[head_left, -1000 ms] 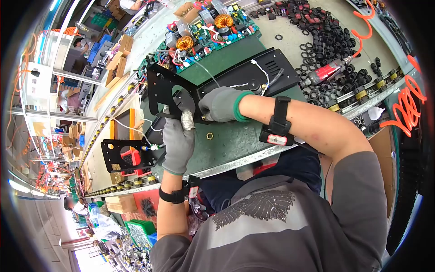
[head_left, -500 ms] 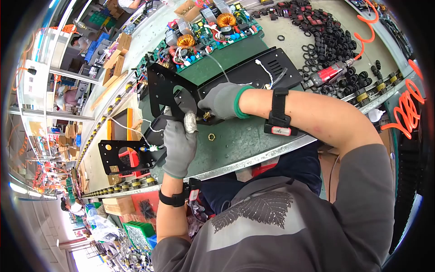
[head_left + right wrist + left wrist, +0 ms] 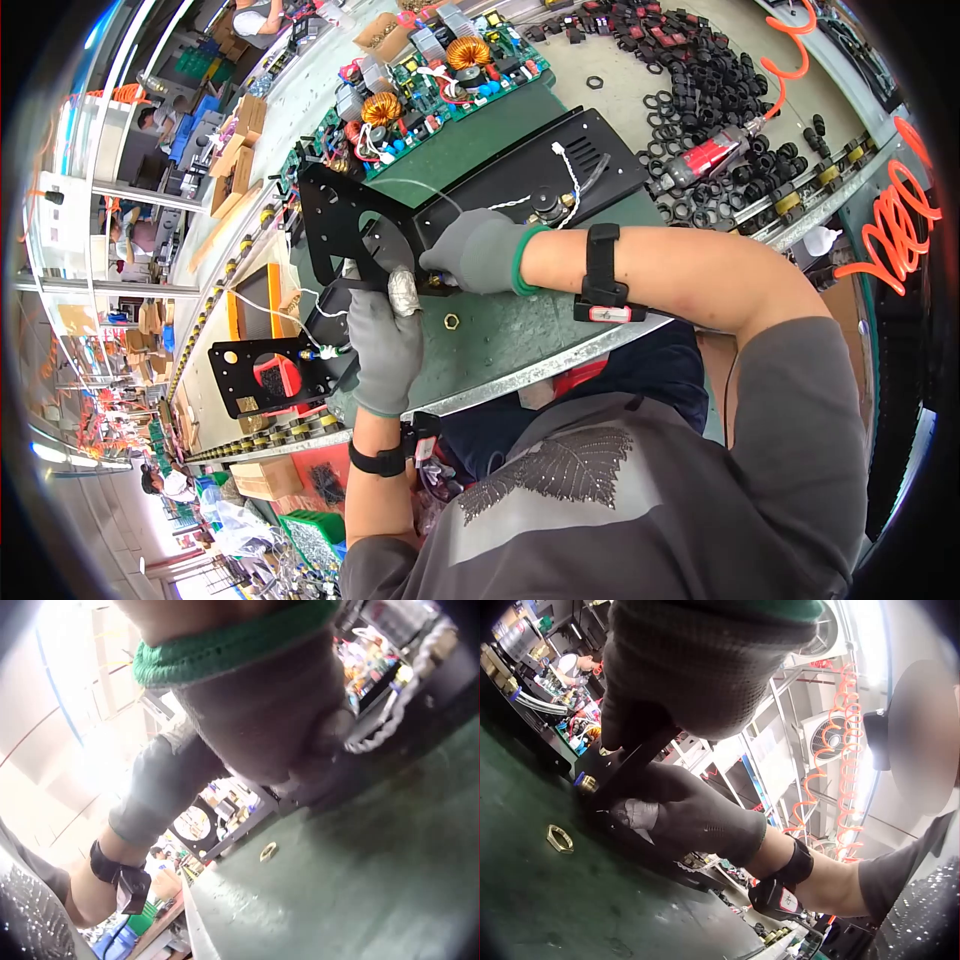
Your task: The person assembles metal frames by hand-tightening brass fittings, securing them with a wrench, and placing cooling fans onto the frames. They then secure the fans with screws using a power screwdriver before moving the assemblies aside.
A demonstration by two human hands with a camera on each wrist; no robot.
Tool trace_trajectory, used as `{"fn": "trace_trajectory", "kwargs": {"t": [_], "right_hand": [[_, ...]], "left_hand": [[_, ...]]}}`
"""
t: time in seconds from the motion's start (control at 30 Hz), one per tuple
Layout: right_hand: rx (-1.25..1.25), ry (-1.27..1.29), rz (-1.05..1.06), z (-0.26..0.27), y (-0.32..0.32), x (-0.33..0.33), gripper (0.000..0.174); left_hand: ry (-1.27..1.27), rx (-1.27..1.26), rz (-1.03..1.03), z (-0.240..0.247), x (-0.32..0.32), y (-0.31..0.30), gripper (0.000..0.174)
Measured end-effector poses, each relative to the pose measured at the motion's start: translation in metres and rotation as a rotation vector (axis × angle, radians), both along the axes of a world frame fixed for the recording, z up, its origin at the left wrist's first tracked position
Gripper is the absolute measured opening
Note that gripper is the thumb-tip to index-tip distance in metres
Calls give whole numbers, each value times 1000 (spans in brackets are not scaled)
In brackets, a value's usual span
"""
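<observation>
In the head view the gloved left hand (image 3: 385,345), its thumb wrapped in silvery tape, grips the lower edge of an upright black metal bracket (image 3: 325,225) with a large round opening. From the other side the gloved right hand (image 3: 482,252) pinches a small brass fitting (image 3: 437,281) against the bracket, its fingertips partly hidden. The left wrist view has the fitting (image 3: 589,782) with a blue ring beside the fingers. A loose brass nut (image 3: 451,321) lies on the green mat near both hands, seen too in the right wrist view as a nut (image 3: 268,851).
Behind the hands stand green circuit boards (image 3: 440,85). A black housing (image 3: 590,170) with white wires lies beyond the right hand, a red power tool (image 3: 705,158) among black rings at the right. Another black bracket (image 3: 235,380) stands at the left, near a roller rail (image 3: 295,430).
The head view has shifted slightly. Both hands remain at the bracket; the right fingers have changed position a little, and less of the brass fitting shows than half a second ago.
</observation>
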State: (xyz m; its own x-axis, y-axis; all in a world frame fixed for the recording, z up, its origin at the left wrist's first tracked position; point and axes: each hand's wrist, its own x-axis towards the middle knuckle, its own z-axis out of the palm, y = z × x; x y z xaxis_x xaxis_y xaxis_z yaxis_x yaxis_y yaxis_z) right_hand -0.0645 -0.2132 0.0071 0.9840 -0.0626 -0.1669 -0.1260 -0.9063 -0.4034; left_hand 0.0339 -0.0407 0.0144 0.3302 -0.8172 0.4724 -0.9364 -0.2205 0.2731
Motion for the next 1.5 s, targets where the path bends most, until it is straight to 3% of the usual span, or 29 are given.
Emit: {"fn": "trace_trajectory", "kwargs": {"t": [0.1, 0.17, 0.27, 0.33, 0.4, 0.43, 0.53, 0.63, 0.67, 0.73, 0.87, 1.0, 1.03, 1.17, 1.23, 1.27, 1.33, 1.5], "right_hand": [[3, 9, -38, -8, 4, 1, 27], [-93, -103, -77, -14, 13, -1, 27], [-135, -67, -105, -10, 17, 3, 26], [-65, -65, -81, -11, 11, 2, 26], [-5, -60, -55, -9, 3, -2, 25], [66, -165, -86, -8, 0, -4, 26], [219, -534, -278, 21, -16, -26, 26], [220, -1074, -346, 62, -31, -45, 21], [238, -1087, -350, 79, -32, -54, 20], [89, -1103, -330, 104, -32, -63, 20], [48, -1019, -329, 99, -12, -69, 16], [119, -607, -164, 43, 14, -55, 18], [113, -605, -141, 31, 21, -49, 18], [153, -336, -259, -1, 35, -22, 28], [116, -271, -299, -10, 39, -16, 27], [111, -270, -283, -9, 38, -14, 27], [175, -206, -325, -7, 35, -10, 26], [240, -112, -390, 2, 35, -5, 26]], "left_hand": [[-147, -6, 15, -9, 6, 5, 63], [-123, -10, 25, -10, 3, 6, 62], [-77, 16, 56, -6, -2, 3, 60], [-57, 35, 69, 2, -2, 3, 59], [298, 10, -92, 13, 2, 6, 54], [370, -128, -129, 19, -6, 6, 48], [747, -95, 115, 15, -10, 36, 38], [682, 183, 153, -3, -26, 51, 24], [500, 269, 139, -6, -31, 48, 28], [344, 188, 150, -20, -37, 42, 33], [341, 173, 159, -34, -32, 34, 29], [332, 294, 241, -33, -31, 27, 25], [350, 339, 280, -33, -30, 27, 25], [485, 231, 212, -47, -20, 39, 26], [757, -35, 184, -55, -14, 41, 24], [759, -49, 196, -56, -8, 43, 24], [1474, -206, 251, -47, 2, 48, 25], [1596, -297, 236, -43, 8, 44, 28]]}}
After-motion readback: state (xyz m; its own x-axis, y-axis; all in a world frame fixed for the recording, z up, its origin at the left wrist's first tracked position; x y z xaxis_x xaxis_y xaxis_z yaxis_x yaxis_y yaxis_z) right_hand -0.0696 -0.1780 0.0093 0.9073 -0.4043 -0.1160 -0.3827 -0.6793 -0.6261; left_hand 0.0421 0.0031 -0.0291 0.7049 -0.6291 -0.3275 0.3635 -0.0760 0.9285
